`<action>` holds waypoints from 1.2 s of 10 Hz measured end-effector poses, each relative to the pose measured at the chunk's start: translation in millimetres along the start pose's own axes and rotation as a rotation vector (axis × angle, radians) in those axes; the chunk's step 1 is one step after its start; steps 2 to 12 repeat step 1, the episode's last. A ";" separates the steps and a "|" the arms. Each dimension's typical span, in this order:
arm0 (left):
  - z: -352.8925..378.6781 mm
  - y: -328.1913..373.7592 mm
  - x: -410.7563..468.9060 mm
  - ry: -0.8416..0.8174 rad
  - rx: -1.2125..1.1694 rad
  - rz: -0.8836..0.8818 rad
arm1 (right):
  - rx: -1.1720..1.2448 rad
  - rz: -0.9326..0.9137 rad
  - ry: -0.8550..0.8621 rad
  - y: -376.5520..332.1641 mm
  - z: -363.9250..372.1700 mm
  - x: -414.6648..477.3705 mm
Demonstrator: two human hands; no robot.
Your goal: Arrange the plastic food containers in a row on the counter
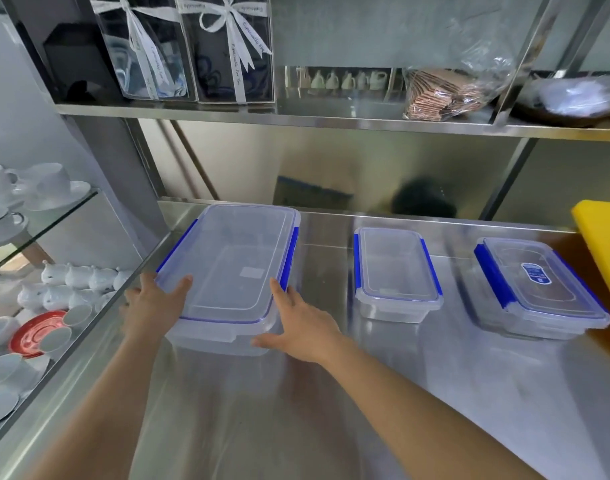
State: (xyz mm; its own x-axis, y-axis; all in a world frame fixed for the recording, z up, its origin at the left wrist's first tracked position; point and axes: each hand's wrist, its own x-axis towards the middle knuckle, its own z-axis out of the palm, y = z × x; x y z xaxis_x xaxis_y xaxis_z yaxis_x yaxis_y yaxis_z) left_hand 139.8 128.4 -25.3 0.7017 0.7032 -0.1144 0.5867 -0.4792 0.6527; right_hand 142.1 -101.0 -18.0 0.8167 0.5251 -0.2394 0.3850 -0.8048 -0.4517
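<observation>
Three clear plastic containers with blue clip lids stand on the steel counter (331, 393). The large container (234, 268) is at the left. A small container (395, 271) stands in the middle and a medium container (539, 289) with a blue label sits at the right, slightly turned. My left hand (154, 306) presses flat against the large container's near left corner. My right hand (300, 327) lies against its near right corner, thumb spread along the front wall. Both hands have fingers extended, clasping the box between them.
A yellow board (601, 244) leans at the right edge, close to the medium container. A glass cabinet at the left holds white cups (50, 185) and a red saucer (33, 336). A steel shelf (331, 116) above carries ribboned gift boxes and a bag.
</observation>
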 end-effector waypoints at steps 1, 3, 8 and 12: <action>-5.9 18.9 -14.8 0.126 0.064 0.094 | 0.102 -0.024 0.082 2.9 -27.8 -22.1; -5.9 18.9 -14.8 0.126 0.064 0.094 | 0.102 -0.024 0.082 2.9 -27.8 -22.1; -5.9 18.9 -14.8 0.126 0.064 0.094 | 0.102 -0.024 0.082 2.9 -27.8 -22.1; -5.9 18.9 -14.8 0.126 0.064 0.094 | 0.102 -0.024 0.082 2.9 -27.8 -22.1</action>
